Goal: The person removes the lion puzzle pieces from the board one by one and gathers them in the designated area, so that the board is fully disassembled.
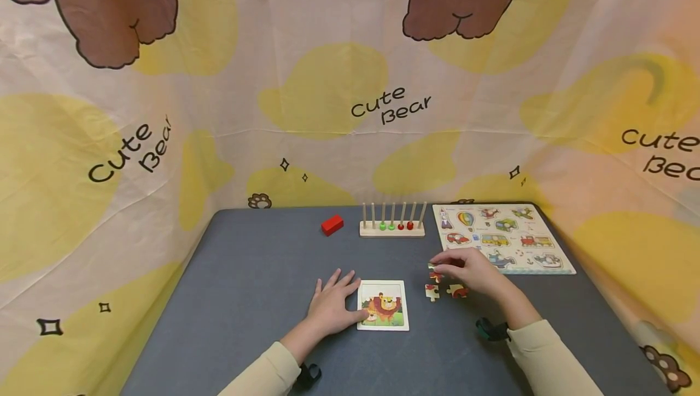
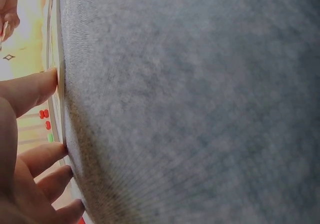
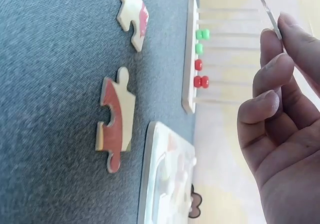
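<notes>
A small square puzzle tray (image 1: pixel 406 308) with a partly filled lion picture lies on the table. My left hand (image 1: pixel 328 311) rests at its left side, fingers spread, the thumb over the frame. In the left wrist view the thumb (image 2: pixel 37 90) touches the tray's edge and the other fingertips reach the tabletop. Between thumb and fingers, my right hand (image 1: pixel 471 271) pinches a jigsaw piece (image 1: pixel 434 276), seen edge-on in the right wrist view and raised off the table. Below that hand lie two loose jigsaw pieces, a pale one (image 1: pixel 432 292) and a red-and-cream one (image 3: pixel 120 119).
Behind the tray stands a wooden peg rack (image 1: pixel 391 232) with green and red beads on upright pegs. A red block (image 1: pixel 332 225) sits to its left. At the back right lies a vehicle picture board (image 1: pixel 481 238), partly behind my right hand. A printed curtain (image 1: pixel 328 159) surrounds the table.
</notes>
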`<state>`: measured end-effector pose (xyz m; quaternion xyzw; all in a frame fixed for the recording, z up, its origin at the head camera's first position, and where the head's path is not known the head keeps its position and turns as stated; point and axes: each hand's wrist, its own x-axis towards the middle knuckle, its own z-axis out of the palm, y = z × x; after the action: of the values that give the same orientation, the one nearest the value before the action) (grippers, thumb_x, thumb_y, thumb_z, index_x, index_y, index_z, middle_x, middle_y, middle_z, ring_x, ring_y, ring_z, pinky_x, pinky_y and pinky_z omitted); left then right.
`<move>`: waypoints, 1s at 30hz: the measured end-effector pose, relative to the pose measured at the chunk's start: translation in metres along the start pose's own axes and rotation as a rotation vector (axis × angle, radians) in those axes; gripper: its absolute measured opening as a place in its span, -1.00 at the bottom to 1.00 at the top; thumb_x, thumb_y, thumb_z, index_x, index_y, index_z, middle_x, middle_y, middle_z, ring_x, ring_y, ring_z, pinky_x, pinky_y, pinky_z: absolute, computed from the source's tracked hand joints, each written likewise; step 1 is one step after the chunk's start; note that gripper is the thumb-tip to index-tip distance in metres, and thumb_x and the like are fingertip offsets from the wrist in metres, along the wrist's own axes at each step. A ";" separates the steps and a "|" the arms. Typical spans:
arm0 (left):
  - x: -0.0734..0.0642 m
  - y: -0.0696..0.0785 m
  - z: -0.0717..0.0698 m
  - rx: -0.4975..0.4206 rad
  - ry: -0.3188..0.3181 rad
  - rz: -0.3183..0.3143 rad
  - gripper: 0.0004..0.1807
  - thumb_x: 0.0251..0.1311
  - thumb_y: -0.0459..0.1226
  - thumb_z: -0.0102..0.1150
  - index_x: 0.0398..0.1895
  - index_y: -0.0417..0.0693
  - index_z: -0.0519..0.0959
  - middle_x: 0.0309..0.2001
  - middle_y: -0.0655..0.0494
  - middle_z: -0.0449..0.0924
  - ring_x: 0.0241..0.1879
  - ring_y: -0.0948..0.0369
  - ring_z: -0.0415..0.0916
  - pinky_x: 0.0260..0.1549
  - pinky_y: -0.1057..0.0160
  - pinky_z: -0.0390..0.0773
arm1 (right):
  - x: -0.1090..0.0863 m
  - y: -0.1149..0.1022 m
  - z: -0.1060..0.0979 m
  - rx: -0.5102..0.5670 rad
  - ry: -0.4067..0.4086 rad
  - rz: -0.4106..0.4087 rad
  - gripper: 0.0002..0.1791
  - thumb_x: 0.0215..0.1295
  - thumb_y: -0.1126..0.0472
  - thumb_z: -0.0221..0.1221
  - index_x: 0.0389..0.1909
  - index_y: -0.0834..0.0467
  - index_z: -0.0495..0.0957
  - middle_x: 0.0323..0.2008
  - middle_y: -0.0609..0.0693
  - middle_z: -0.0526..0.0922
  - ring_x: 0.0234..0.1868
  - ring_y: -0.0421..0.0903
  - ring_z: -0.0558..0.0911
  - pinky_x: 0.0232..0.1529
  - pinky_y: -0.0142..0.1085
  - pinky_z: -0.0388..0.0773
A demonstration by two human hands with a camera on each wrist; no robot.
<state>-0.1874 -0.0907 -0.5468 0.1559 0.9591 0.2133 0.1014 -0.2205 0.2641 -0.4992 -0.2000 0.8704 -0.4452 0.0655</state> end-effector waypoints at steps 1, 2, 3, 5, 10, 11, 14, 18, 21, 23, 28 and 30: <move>0.000 0.000 0.000 -0.001 -0.002 0.000 -0.10 0.06 0.26 0.35 0.46 0.13 0.42 0.53 0.11 0.26 0.59 -0.06 -0.02 0.42 -0.45 -0.13 | -0.001 0.000 -0.001 0.004 -0.001 0.001 -0.77 0.35 0.08 0.30 -0.05 0.05 0.74 -0.23 -0.07 0.78 -0.32 -0.21 0.68 -0.31 -0.34 0.64; 0.000 0.000 0.000 -0.002 -0.003 0.000 -0.10 0.06 0.27 0.34 0.46 0.13 0.41 0.53 0.11 0.26 0.59 -0.07 -0.02 0.42 -0.45 -0.13 | -0.002 0.000 -0.001 0.007 -0.002 0.001 -0.77 0.35 0.09 0.30 -0.05 0.06 0.74 -0.23 -0.06 0.78 -0.31 -0.21 0.69 -0.31 -0.34 0.64; -0.001 0.000 0.000 -0.004 -0.004 0.000 -0.10 0.06 0.27 0.34 0.46 0.13 0.41 0.53 0.11 0.26 0.59 -0.06 -0.03 0.42 -0.44 -0.13 | -0.003 0.001 -0.001 0.009 -0.002 0.001 -0.77 0.36 0.09 0.30 -0.05 0.07 0.74 -0.23 -0.05 0.78 -0.31 -0.20 0.69 -0.31 -0.33 0.65; -0.001 0.000 0.000 -0.007 -0.003 0.001 -0.10 0.07 0.27 0.33 0.46 0.14 0.41 0.53 0.12 0.25 0.59 -0.06 -0.03 0.42 -0.44 -0.13 | -0.005 0.000 -0.002 0.007 0.002 0.005 -0.77 0.36 0.09 0.30 -0.05 0.06 0.74 -0.23 -0.05 0.78 -0.32 -0.19 0.69 -0.32 -0.33 0.65; -0.001 0.000 -0.001 -0.013 0.005 0.001 -0.11 0.07 0.25 0.34 0.46 0.13 0.41 0.53 0.12 0.26 0.59 -0.06 -0.03 0.42 -0.43 -0.13 | -0.008 0.003 -0.004 -0.035 0.022 0.031 -0.77 0.33 0.03 0.32 -0.07 -0.01 0.75 -0.24 -0.12 0.78 -0.36 -0.23 0.65 -0.35 -0.34 0.62; -0.001 0.000 -0.001 -0.013 0.005 0.002 -0.11 0.06 0.25 0.34 0.46 0.13 0.41 0.53 0.12 0.26 0.59 -0.06 -0.03 0.42 -0.43 -0.13 | -0.009 0.004 -0.004 -0.044 0.025 0.034 -0.77 0.32 0.03 0.33 -0.07 -0.01 0.75 -0.23 -0.12 0.78 -0.36 -0.24 0.64 -0.34 -0.34 0.61; -0.002 0.000 -0.001 -0.015 0.008 0.002 -0.11 0.06 0.25 0.34 0.46 0.13 0.41 0.53 0.11 0.26 0.59 -0.06 -0.03 0.42 -0.44 -0.13 | -0.013 0.009 -0.006 -0.064 0.030 0.030 -0.76 0.31 0.03 0.34 -0.07 0.01 0.75 -0.20 -0.11 0.78 -0.34 -0.27 0.63 -0.33 -0.36 0.60; -0.002 0.000 0.000 -0.015 0.011 0.004 -0.11 0.06 0.25 0.34 0.46 0.13 0.41 0.53 0.12 0.26 0.59 -0.06 -0.03 0.42 -0.44 -0.14 | -0.018 0.013 -0.008 -0.057 0.045 0.012 -0.76 0.31 0.07 0.34 -0.07 0.06 0.75 -0.20 -0.07 0.78 -0.36 -0.27 0.59 -0.38 -0.37 0.56; -0.002 -0.001 0.000 -0.012 0.013 0.007 -0.11 0.07 0.25 0.34 0.46 0.13 0.41 0.53 0.12 0.26 0.59 -0.06 -0.04 0.42 -0.44 -0.14 | -0.022 0.016 -0.010 -0.037 0.051 0.006 -0.77 0.31 0.09 0.34 -0.08 0.07 0.75 -0.23 -0.06 0.77 -0.41 -0.24 0.57 -0.42 -0.36 0.54; -0.002 -0.001 0.000 -0.010 0.013 0.007 -0.11 0.07 0.25 0.33 0.47 0.13 0.40 0.53 0.11 0.26 0.59 -0.07 -0.04 0.42 -0.44 -0.14 | -0.025 0.018 -0.012 -0.030 0.051 0.010 -0.78 0.31 0.10 0.33 -0.08 0.07 0.75 -0.23 -0.06 0.77 -0.41 -0.22 0.57 -0.41 -0.36 0.54; -0.003 0.000 0.000 -0.008 0.011 0.010 -0.11 0.07 0.24 0.34 0.47 0.12 0.40 0.53 0.10 0.25 0.59 -0.07 -0.04 0.42 -0.44 -0.14 | -0.035 0.023 -0.017 -0.046 0.066 0.051 -0.76 0.30 0.08 0.33 -0.07 0.06 0.74 -0.23 -0.07 0.75 -0.40 -0.26 0.54 -0.41 -0.37 0.51; -0.003 0.000 0.000 -0.008 0.011 0.011 -0.11 0.07 0.24 0.34 0.47 0.11 0.40 0.53 0.10 0.25 0.59 -0.07 -0.04 0.42 -0.44 -0.14 | -0.039 0.025 -0.019 -0.054 0.081 0.062 -0.75 0.30 0.08 0.34 -0.06 0.07 0.74 -0.22 -0.07 0.75 -0.39 -0.28 0.53 -0.40 -0.38 0.51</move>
<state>-0.1850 -0.0915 -0.5459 0.1597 0.9579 0.2185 0.0954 -0.1976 0.3075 -0.5107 -0.1564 0.8898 -0.4270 0.0383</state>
